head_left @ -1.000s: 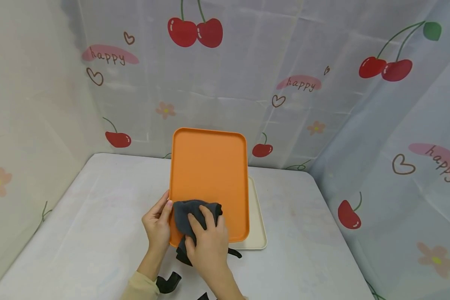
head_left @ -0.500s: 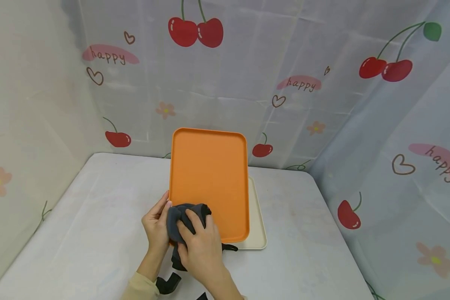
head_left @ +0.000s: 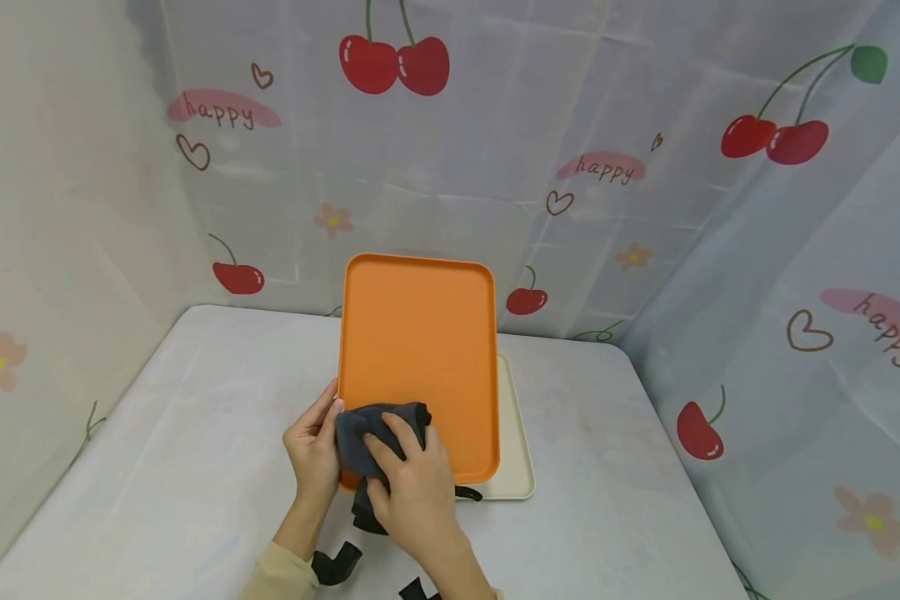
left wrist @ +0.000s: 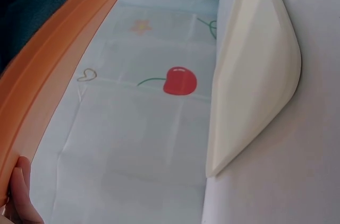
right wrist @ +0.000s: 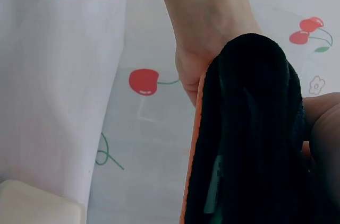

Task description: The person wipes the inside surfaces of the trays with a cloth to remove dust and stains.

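Note:
My left hand grips the left edge of an orange tray, which is held tilted up off the table. Its fingers show at the tray's rim in the left wrist view. Under my right hand is a bunched dark grey cloth, held by spread, bent fingers against the tray's lower left part. The right wrist view shows the folded cloth close up against the tray's thin orange edge. The cloth hides the tray's lower left corner, and a dark end of it hangs below the rim.
A cream tray lies flat on the white table, partly behind the orange one. Black pieces show by both wrists. A cherry-printed curtain stands behind the table and at its sides.
My right hand slid the cloth left and down toward the tray's left edge, then a little back up and right. The left hand and the orange tray have stayed nearly still.

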{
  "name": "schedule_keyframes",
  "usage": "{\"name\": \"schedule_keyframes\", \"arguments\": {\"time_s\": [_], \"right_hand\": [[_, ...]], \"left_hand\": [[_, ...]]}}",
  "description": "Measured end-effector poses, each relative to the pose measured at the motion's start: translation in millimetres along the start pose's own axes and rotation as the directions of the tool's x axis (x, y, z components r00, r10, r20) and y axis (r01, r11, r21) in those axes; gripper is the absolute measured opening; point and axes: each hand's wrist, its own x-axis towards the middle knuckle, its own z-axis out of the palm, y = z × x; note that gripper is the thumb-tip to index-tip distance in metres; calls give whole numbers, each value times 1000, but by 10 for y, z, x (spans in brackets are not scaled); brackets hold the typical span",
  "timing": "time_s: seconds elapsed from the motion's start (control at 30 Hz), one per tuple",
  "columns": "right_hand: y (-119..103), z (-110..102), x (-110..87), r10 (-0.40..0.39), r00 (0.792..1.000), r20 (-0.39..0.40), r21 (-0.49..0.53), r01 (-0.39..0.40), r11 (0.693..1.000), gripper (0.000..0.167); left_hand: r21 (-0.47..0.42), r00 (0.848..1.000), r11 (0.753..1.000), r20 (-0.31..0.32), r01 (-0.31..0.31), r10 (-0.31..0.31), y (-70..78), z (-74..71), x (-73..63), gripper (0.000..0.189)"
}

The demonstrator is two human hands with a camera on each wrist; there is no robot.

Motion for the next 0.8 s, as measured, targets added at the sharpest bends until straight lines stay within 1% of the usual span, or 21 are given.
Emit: {"name": "schedule_keyframes", "arguments": {"time_s": [0.13,0.3,0.57,0.8], "right_hand": [[68,-43,-5,51,999,0,-4,-51,999,39],[178,-109,-24,148,989,1,-11,-148,989,41],[380,-159,-76,258,964,-68,-32,-261,965,37],[525,-168,-158,351,930,-108,-44,-357,933,38]], "left_hand": [[63,1000,998,-10,-9,10,2,-8,25,31],[113,999,993,-27,-16,19,5,-23,59,30],[103,998,995,-56,10,-4,27,-45,88,31],[96,997,995,-73,16,-9,49,-60,104,31]]}}
